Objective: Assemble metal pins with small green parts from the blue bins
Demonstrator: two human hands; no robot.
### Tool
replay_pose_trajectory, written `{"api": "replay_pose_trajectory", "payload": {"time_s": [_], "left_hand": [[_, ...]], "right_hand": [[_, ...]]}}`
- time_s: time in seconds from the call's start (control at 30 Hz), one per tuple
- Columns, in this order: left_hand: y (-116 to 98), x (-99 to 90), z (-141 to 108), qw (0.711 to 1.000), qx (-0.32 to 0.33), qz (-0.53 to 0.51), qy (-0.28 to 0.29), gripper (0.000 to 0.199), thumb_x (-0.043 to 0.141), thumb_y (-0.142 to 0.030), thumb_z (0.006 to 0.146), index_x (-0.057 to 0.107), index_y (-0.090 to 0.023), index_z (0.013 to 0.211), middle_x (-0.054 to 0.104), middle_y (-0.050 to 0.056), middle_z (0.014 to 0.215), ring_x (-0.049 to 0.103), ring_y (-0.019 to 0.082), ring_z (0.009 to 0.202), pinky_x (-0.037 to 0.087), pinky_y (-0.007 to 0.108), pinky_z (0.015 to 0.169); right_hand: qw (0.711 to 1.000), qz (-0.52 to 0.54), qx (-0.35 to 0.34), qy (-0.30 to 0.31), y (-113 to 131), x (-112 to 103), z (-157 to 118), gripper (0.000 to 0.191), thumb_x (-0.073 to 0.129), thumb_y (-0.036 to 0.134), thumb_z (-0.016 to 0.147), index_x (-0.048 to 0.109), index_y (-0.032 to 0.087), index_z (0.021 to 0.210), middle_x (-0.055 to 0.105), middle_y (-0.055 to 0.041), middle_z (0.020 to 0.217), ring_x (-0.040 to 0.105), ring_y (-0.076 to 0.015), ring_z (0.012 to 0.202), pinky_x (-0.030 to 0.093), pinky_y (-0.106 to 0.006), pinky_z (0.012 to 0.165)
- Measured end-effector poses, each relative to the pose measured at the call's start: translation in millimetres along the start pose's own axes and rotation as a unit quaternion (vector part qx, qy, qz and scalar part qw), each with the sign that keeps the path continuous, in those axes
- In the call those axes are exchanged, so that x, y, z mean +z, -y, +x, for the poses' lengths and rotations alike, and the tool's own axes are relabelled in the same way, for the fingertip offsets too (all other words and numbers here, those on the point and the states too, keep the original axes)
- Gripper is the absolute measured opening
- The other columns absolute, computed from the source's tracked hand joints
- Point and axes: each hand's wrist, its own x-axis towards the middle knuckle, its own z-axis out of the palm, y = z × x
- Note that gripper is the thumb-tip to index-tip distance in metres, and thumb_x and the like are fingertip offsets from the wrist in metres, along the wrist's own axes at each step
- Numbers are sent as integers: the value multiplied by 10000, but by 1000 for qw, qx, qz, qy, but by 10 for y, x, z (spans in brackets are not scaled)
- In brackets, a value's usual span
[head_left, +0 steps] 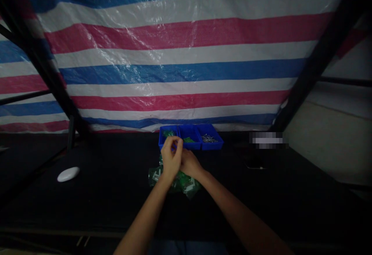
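Note:
My left hand (172, 157) is raised just in front of the blue bins, thumb and fingers curled together in a pinch. Whatever it may hold is hidden. Close against it on the right is my right hand (190, 162), its fingers out of sight behind the left one. Beneath both hands lie several small clear green-tinted bags. One bag (155, 176) with pale pieces inside lies left of my left wrist, and another bag (189, 185) lies below my right hand.
Three joined blue bins stand at the back: a left bin (160, 142) with green bags, a middle bin (193, 145) with green pieces, a right bin (218, 145) with silver screws or nails. A white mouse-shaped object (68, 174) sits left; a dark phone-like slab (255, 161) lies right.

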Motion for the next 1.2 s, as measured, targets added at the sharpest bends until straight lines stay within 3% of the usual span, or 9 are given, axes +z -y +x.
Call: {"api": "replay_pose_trajectory", "payload": {"time_s": [0.13,0.3,0.47,0.57,0.67,0.8,0.9,1.07,1.2], "left_hand": [[326,-54,319,997,-55,24,-53,236,407,-372,807,525,-169,781,548,20,728,511,127,676,407,218,630],[481,-155,332,994,-70,26,-75,306,383,-429,804,521,-162,749,538,4,668,500,113,625,392,199,598],[540,-179,234,990,-121,63,23,420,417,-504,757,536,-145,574,519,-5,529,465,103,517,336,202,511],[545,-125,197,983,-153,34,96,434,453,-518,728,562,-135,553,556,8,530,478,108,511,334,210,516],[527,-52,191,974,-166,-46,150,398,488,-494,717,578,-129,587,565,10,552,466,98,501,330,208,508],[558,-2,212,961,-186,-111,170,349,545,-468,684,551,-129,596,515,-15,509,432,85,474,305,203,483],[635,-10,228,953,-198,-128,193,356,536,-472,693,512,-134,583,478,-27,492,408,78,459,286,201,470],[721,-18,230,949,-182,-141,216,365,492,-476,733,485,-136,600,431,-39,498,379,71,462,272,197,469],[740,-1,224,946,-166,-143,240,358,471,-471,752,502,-132,638,436,-33,524,381,75,479,276,199,475]], "right_hand": [[999,37,14,-34,-71,-2,16,318,578,239,699,533,215,1013,612,-33,911,525,-186,882,355,-314,784],[973,199,74,-88,-220,-51,9,304,576,272,695,539,217,992,602,-26,904,553,-151,830,404,-292,740],[902,389,144,-121,-273,-188,15,328,590,344,673,531,210,967,591,-28,879,583,-148,750,436,-271,651],[865,456,159,-135,-251,-250,20,360,607,364,654,518,224,975,579,-27,896,582,-156,764,443,-257,608],[870,443,139,-169,-220,-266,17,410,672,334,588,527,223,955,573,-32,907,562,-157,785,447,-248,607],[876,416,118,-214,-191,-271,11,537,724,282,518,511,244,1010,542,-31,970,541,-141,776,447,-231,593],[854,458,127,-211,-203,-288,19,571,718,287,528,499,260,1055,537,-23,988,544,-119,727,450,-232,589],[795,551,182,-174,-264,-309,38,405,677,319,582,581,224,965,591,-13,843,566,-126,714,448,-235,590],[783,566,205,-156,-282,-303,30,357,707,291,552,617,205,886,619,-13,808,576,-125,711,442,-229,593]]}}
